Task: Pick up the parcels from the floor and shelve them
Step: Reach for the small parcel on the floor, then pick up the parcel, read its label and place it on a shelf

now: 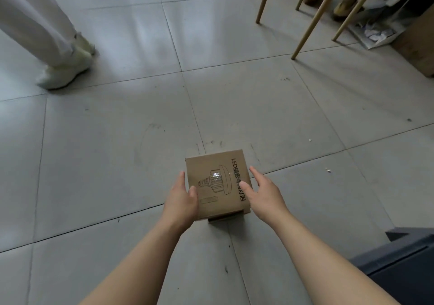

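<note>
From the head view, a small cardboard parcel (217,182) sits low in the middle of the picture, over the grey tiled floor (105,152), with a line drawing of a lamp bulb and black lettering on its top face. A dark strip shows under its near edge; whether it rests on the floor or is just clear of it cannot be told.

The left hand (180,201) grips the parcel's near left corner: the thumb lies bent over the top face and the fingers (181,177) run down the left side. The right hand (264,194) is at the right side with its fingers straight and a little spread along that edge, holding nothing closed; its thumb tip touches the top face over the lettering. Both bare forearms reach in from the bottom of the picture.

At upper left stand another person's legs in white trousers and pale shoes (68,69). At upper right are slanted wooden chair legs (307,25), with crumpled paper (375,33) and a brown carton (418,46) beside them. A dark grey unit (404,260) fills the lower right corner
</note>
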Demonstrator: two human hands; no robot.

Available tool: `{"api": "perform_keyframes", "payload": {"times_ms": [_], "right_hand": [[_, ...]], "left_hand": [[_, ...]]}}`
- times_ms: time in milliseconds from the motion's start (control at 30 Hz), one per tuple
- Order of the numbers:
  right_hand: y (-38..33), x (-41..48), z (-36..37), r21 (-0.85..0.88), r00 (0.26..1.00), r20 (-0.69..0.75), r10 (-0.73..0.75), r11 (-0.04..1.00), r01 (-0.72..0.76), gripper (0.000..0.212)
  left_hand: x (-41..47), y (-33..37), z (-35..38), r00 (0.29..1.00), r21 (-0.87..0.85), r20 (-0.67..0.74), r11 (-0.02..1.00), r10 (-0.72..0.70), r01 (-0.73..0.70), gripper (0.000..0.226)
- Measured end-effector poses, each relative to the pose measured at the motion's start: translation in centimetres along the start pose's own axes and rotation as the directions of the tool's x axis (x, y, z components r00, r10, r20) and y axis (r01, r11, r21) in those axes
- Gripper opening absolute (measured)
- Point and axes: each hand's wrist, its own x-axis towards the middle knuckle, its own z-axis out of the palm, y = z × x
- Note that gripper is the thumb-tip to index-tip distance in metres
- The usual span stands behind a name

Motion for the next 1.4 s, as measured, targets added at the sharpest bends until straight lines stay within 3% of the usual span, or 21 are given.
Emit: {"api": "perform_keyframes", "payload": {"times_ms": [167,433,700,1133,1400], "right_hand": [[1.0,1.4,1.3,0.061,0.999,0.037,0.017,0.998,-0.019,0.061],[1.1,1.9,1.9,0.006,0.998,0.067,-0.006,1.0,0.005,0.069],[-0.5,0.9,0.6,-0.056,0.992,0.057,-0.113,0.992,0.116,0.066],[-7.7,-3.7,-4.7,-0.22,0.973,0.027,-0.229,0.948,0.23,0.054],[-13.8,-7.8,-10.0,-0.216,0.964,0.014,-0.265,0.941,0.262,0.052]], "left_hand": [[1.1,-1.2,0.9,0.999,-0.043,0.043,0.999,0.002,0.0,0.042],[1.8,-1.8,1.3,0.997,-0.11,0.063,0.993,0.051,-0.043,0.053],[0.7,-0.2,-0.1,0.993,-0.05,0.048,0.994,0.103,-0.101,0.064],[-3.6,6.2,-5.4,0.971,0.064,0.047,0.97,0.233,-0.236,0.055],[-7.4,12.1,-10.4,0.948,0.038,0.055,0.948,0.315,-0.317,0.052]]}}
